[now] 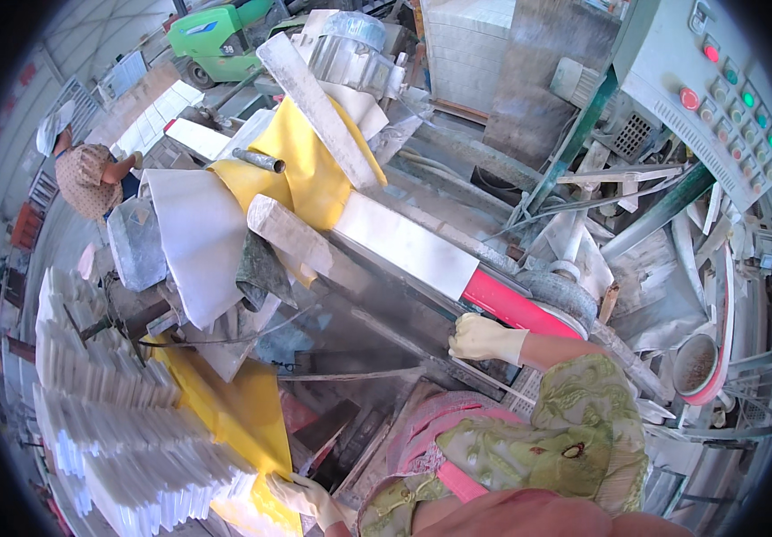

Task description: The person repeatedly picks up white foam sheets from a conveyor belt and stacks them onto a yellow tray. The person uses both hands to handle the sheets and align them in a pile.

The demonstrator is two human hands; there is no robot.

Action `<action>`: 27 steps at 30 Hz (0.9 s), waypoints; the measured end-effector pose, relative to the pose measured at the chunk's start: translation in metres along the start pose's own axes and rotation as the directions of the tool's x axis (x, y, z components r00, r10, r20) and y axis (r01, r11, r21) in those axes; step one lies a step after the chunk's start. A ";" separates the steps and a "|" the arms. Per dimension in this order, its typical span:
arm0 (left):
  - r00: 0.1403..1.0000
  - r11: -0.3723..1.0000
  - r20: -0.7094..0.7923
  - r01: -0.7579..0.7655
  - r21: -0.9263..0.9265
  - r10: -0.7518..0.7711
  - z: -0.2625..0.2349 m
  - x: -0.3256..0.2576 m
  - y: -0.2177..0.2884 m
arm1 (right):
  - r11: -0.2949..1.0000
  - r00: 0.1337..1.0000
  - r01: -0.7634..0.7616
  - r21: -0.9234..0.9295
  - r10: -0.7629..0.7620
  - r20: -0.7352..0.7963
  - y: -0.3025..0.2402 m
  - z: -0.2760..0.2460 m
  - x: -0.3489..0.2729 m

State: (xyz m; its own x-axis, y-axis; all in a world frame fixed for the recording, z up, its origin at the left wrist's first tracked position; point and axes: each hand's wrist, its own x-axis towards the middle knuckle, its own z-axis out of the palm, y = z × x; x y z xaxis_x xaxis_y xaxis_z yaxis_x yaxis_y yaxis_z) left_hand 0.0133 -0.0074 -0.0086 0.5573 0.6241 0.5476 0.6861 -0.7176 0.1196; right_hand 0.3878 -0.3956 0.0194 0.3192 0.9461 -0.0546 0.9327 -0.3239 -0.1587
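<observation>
My right hand (486, 338), in a pale glove, is curled closed at the near edge of the conveyor machine, just below a bright pink belt section (520, 304). Whatever its fingers grip, if anything, is hidden. A white slab (408, 246) lies on the belt line, its lower right end meeting the pink section. Low in the view my left hand (304, 497), gloved too, rests with outstretched fingers on the edge of a yellow sheet (256, 412). Beside that sheet stand stacked rows of thin white tiles (127, 430).
A control panel (717, 98) with coloured buttons hangs at the upper right. A dusty motor (350, 58) sits on the machine's far side, near a yellow cover (301, 152). Another person (91, 174) works at the far left. A green forklift (216, 40) stands behind.
</observation>
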 end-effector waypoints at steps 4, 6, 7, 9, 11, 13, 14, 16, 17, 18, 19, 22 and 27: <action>1.000 1.000 0.014 0.007 0.007 -0.007 0.003 0.000 -0.002 | 1.000 1.000 -0.006 0.001 0.006 -0.013 0.001 0.000 0.002; 0.998 0.999 0.047 0.032 0.023 -0.033 0.001 0.001 -0.001 | 1.000 1.000 -0.008 0.000 0.008 -0.005 0.001 0.001 0.002; 0.998 0.999 0.047 0.032 0.044 -0.034 0.001 0.002 0.000 | 1.000 1.000 0.009 0.012 -0.009 -0.025 0.001 0.001 0.001; 0.999 0.999 0.037 0.020 0.049 -0.022 -0.001 0.003 0.003 | 1.000 1.000 0.016 0.006 -0.015 -0.026 0.001 0.001 -0.001; 0.998 0.999 0.043 0.043 0.025 -0.045 -0.002 0.004 0.006 | 0.999 0.994 0.046 0.000 -0.045 -0.099 0.001 0.000 -0.001; 0.981 0.987 0.113 0.158 -0.013 -0.156 -0.001 0.005 0.008 | 0.997 0.999 0.048 -0.065 -0.049 -0.012 0.001 -0.003 -0.001; 0.912 0.935 0.234 0.354 -0.030 -0.338 -0.002 0.001 0.010 | 0.988 0.992 0.126 -0.089 -0.123 0.035 -0.001 -0.004 0.003; 0.910 0.943 0.253 0.331 0.029 -0.328 -0.005 -0.005 0.010 | 0.978 0.989 0.140 -0.157 -0.146 -0.024 -0.004 -0.009 0.001; 0.964 0.973 0.140 0.229 -0.014 -0.225 -0.004 -0.002 0.009 | 0.985 0.992 0.116 -0.127 -0.120 -0.025 -0.007 -0.010 0.001; 0.989 0.987 0.020 0.146 -0.070 -0.145 -0.004 -0.003 0.010 | 0.990 0.994 0.061 -0.124 -0.071 -0.077 -0.007 -0.011 0.002; 0.991 0.988 0.020 0.132 -0.078 -0.131 -0.003 -0.002 0.011 | 0.987 0.995 0.091 -0.135 -0.097 -0.038 -0.007 -0.011 0.005; 0.993 0.992 0.009 0.121 -0.045 -0.120 -0.002 0.001 0.014 | 0.980 0.996 0.084 -0.182 -0.090 -0.026 -0.004 -0.009 0.006; 0.980 0.977 0.040 0.196 -0.085 -0.193 -0.006 0.002 0.017 | 0.978 0.989 0.109 -0.178 -0.125 -0.081 -0.003 -0.004 -0.002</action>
State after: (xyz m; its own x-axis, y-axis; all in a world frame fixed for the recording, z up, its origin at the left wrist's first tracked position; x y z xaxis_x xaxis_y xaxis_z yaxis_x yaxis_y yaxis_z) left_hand 0.0231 -0.0200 -0.0006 0.4328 0.7626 0.4807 0.7398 -0.6052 0.2941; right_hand 0.3851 -0.3961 0.0241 0.2127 0.9760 0.0462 0.9768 -0.2135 0.0139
